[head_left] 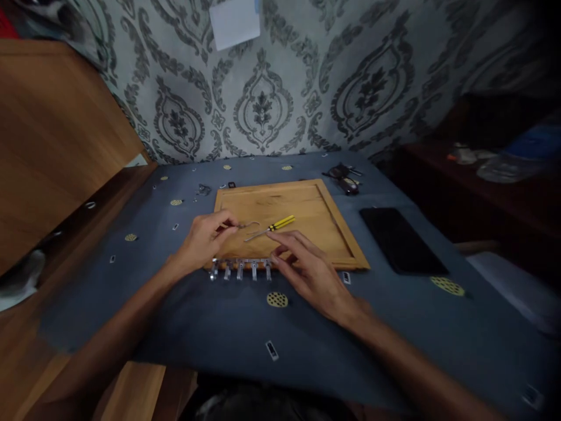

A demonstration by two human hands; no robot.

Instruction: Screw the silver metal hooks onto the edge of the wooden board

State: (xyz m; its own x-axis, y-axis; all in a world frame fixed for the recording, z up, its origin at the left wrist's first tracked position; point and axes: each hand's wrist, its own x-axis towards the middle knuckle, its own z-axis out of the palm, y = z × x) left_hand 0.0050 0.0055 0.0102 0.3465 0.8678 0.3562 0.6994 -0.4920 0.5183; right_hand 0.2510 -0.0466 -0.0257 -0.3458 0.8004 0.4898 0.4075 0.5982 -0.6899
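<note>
My left hand [208, 235] pinches a small dark piece at the left of the wooden board [302, 203], its fingertips closed. Beyond those fingers shows a thin curved wire-like piece [250, 224]; I cannot make out whether it is joined to what they hold. A yellow and black screwdriver [281, 222] lies on the board, its shaft pointing toward the lower left. Just below it is my right hand [313, 273], fingers bent and apart, with nothing visible in them. Several metal clips [241, 269] line the board's near edge, between my hands.
On the blue cloth [210, 327] lie a black tablet-like slab [401, 240] at right, a dark key bunch [344, 178] behind the board, and small metal bits [203, 189] at back left. A wooden panel [56, 140] rises at left. A plastic bottle [517, 155] is at far right.
</note>
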